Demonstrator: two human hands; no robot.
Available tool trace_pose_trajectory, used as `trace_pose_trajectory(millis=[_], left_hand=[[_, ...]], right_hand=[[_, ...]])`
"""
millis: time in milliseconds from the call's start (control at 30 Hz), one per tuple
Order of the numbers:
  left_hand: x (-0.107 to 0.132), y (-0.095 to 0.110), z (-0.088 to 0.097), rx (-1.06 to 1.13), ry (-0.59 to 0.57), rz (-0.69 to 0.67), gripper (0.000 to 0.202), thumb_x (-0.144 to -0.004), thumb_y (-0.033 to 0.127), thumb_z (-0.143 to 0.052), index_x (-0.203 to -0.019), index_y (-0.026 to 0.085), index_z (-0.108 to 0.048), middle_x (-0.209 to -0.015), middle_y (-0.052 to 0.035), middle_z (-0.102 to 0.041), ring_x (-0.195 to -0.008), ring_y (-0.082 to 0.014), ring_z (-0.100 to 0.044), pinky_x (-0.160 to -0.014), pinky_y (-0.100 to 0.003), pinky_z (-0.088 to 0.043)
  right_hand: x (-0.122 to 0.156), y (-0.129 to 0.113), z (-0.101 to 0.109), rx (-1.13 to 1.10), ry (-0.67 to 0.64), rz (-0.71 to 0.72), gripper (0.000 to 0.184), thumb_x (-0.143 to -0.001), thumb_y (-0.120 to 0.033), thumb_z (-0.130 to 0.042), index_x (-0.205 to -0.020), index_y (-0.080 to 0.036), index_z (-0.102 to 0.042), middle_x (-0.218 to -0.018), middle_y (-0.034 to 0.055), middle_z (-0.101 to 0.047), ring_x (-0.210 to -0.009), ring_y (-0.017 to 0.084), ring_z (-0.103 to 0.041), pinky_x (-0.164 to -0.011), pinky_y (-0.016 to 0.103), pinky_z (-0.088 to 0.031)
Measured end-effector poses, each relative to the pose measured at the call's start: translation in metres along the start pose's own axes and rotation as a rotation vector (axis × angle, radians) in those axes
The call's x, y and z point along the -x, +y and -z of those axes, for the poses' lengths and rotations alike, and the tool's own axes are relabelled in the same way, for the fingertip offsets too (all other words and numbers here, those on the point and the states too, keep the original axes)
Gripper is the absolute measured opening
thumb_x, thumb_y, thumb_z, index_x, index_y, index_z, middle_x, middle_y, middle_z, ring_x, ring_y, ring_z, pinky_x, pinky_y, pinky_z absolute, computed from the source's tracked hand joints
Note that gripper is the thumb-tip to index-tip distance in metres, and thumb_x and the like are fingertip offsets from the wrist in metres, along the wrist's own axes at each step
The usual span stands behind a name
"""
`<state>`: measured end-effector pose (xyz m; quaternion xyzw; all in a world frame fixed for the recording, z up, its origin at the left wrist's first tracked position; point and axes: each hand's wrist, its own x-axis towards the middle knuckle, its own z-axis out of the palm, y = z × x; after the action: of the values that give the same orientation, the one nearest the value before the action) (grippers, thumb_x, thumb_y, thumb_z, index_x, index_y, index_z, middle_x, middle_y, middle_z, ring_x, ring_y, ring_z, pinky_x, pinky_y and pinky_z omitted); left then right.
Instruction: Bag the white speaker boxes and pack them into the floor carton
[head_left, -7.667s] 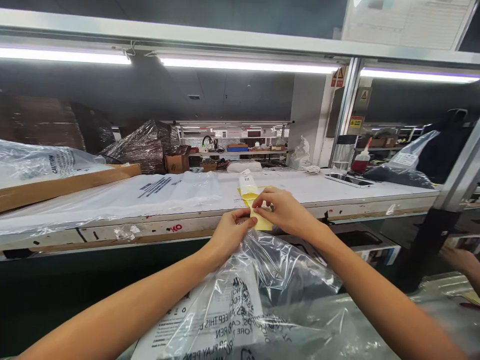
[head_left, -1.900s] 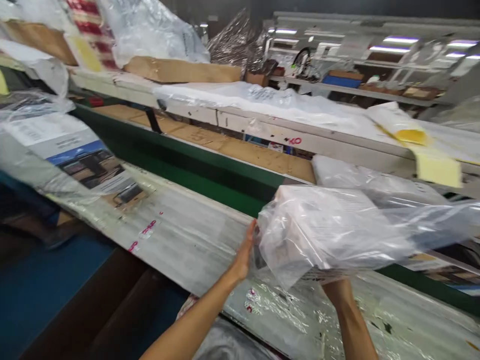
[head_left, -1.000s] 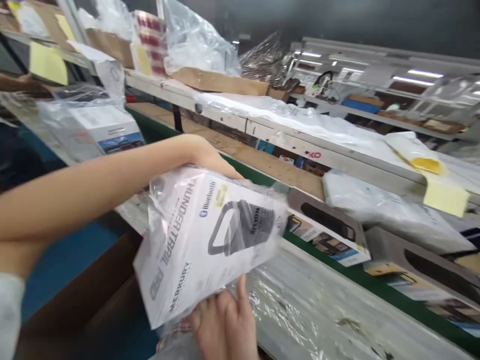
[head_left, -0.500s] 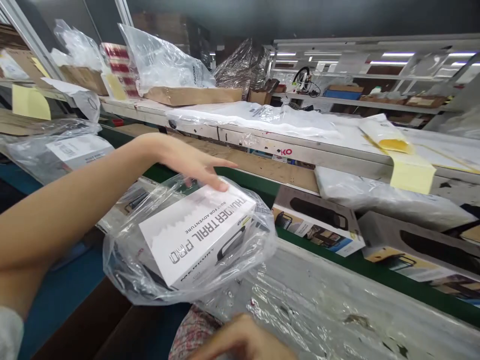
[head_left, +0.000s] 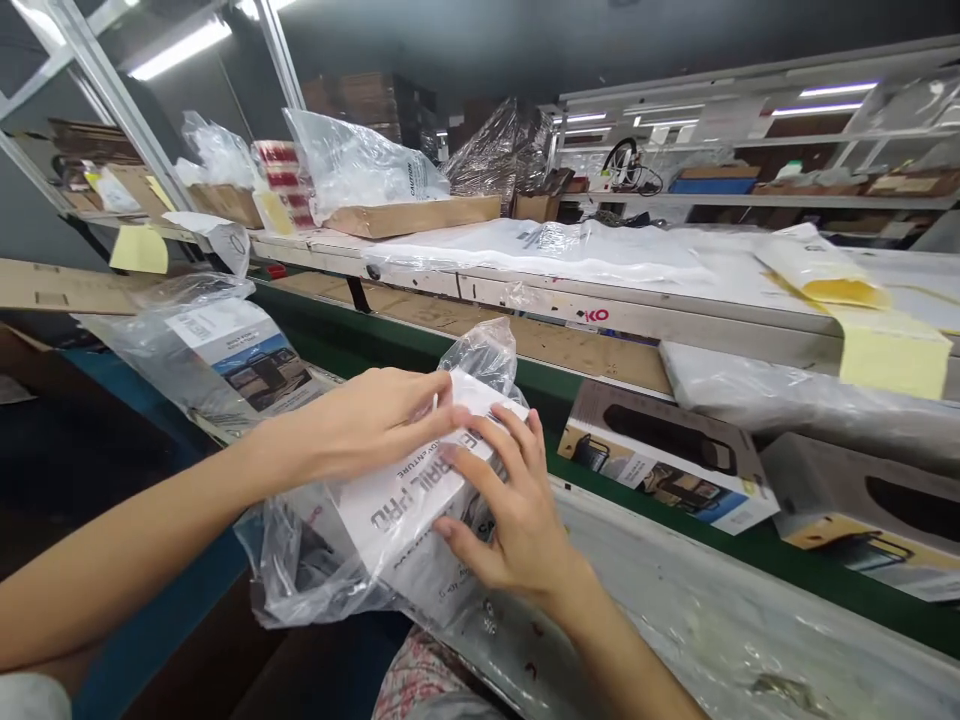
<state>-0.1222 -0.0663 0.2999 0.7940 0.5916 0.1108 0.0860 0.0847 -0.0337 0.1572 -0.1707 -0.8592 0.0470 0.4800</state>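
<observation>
A white box (head_left: 360,525) printed with grey lettering lies tilted inside a clear plastic bag (head_left: 300,580) in front of me. My left hand (head_left: 375,420) rests over the box's upper face, its thumb and fingers drawn together on the bag film. Across the far right end of the box, my right hand (head_left: 510,500) lies with its fingers spread, touching the bagged surface. Loose film stands up behind both hands. My fingers and the film cover part of the lettering.
Another bagged box (head_left: 262,360) lies to the left. Two printed boxes (head_left: 667,455) stand on the green conveyor belt (head_left: 540,400) at right. Behind runs a white shelf (head_left: 660,310) with bags, tape rolls (head_left: 285,185) and a yellow-lined envelope (head_left: 832,280). A brown carton (head_left: 217,640) is below.
My right hand has come up from the bottom edge onto the bagged box. My left hand has turned down onto the box top. The film now sits gathered behind the box, and the view has shifted.
</observation>
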Motion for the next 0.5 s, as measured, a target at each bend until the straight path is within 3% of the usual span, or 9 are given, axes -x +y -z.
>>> trace_pose_trajectory(millis=[133,200,267,367,500], left_hand=[[-0.004,-0.004,-0.003,0.017,-0.093,0.067,0.06,-0.093,0.08,-0.058,-0.072,0.024,-0.056,-0.073,-0.0034,-0.062,-0.061,-0.0214,-0.054,-0.056,-0.035,-0.03],[-0.007,-0.008,-0.003,0.079,-0.183,0.04,0.057,-0.092,0.074,-0.064,-0.068,0.024,-0.055,-0.068,-0.0017,-0.056,-0.058,-0.0192,-0.047,-0.056,-0.035,-0.027],[-0.007,-0.012,0.0,0.196,-0.243,-0.007,0.051,-0.097,0.06,-0.063,-0.065,0.023,-0.05,-0.063,0.0008,-0.046,-0.057,-0.0165,-0.041,-0.057,-0.035,-0.026],[0.002,-0.018,0.008,0.357,-0.101,0.036,0.045,-0.094,0.041,-0.063,-0.06,0.022,-0.04,-0.061,0.0027,-0.034,-0.056,-0.0129,-0.033,-0.056,-0.033,-0.026],[0.04,-0.027,0.016,0.466,0.232,0.253,0.047,-0.089,0.034,-0.066,-0.054,0.02,-0.039,-0.057,0.0038,-0.03,-0.052,-0.0087,-0.03,-0.053,-0.028,-0.026]], right_hand=[[0.0,-0.001,-0.001,-0.086,-0.008,-0.02,0.06,-0.094,-0.047,-0.073,-0.149,-0.028,-0.059,-0.159,0.015,-0.055,-0.157,0.044,-0.04,-0.133,0.075,-0.012],[0.004,0.002,0.001,-0.188,0.062,-0.016,0.057,-0.092,-0.038,-0.075,-0.147,-0.028,-0.061,-0.156,0.0148,-0.056,-0.153,0.042,-0.047,-0.133,0.076,-0.015],[0.011,0.006,0.003,-0.322,0.206,-0.046,0.051,-0.093,-0.028,-0.071,-0.144,-0.028,-0.064,-0.152,0.0138,-0.055,-0.149,0.039,-0.052,-0.132,0.073,-0.026],[0.029,0.015,0.005,-0.455,0.416,-0.151,0.039,-0.096,-0.022,-0.063,-0.133,-0.028,-0.072,-0.145,0.0123,-0.057,-0.144,0.035,-0.055,-0.124,0.066,-0.043],[0.062,0.032,-0.001,-0.405,0.403,-0.339,0.02,-0.099,-0.018,-0.066,-0.111,-0.028,-0.079,-0.127,0.0083,-0.067,-0.123,0.027,-0.066,-0.107,0.048,-0.055]])
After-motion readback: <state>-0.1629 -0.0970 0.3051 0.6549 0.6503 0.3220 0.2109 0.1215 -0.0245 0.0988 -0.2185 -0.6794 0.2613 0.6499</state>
